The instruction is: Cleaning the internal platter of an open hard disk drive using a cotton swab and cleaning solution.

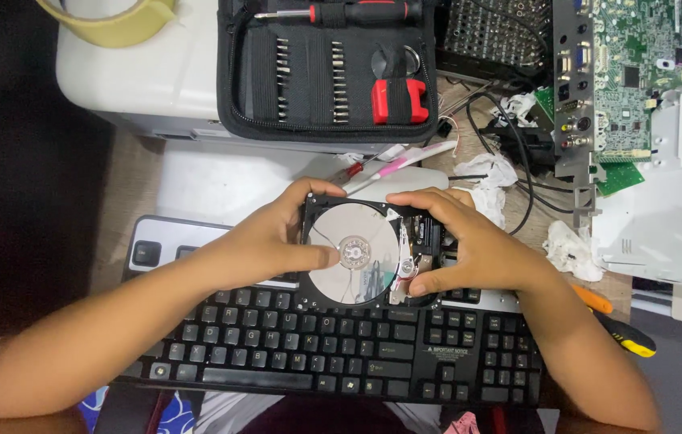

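An opened hard drive (357, 277) with a shiny silver platter and bare read arm is held over the back edge of a black keyboard (317, 354). My left hand (273, 237) grips its left side, fingers over the top edge and thumb lying on the platter near the hub. My right hand (473, 241) wraps its right end, fingers over the top right corner and thumb pressing by the read arm's pivot.
A black zip case of screwdriver bits (329, 72) lies open on a white box behind. A green circuit board (622, 80) and cables sit at the back right, crumpled tissues (570, 249) beside them. A yellow-black handled tool (626, 333) lies right of the keyboard. Tape roll (116, 20) top left.
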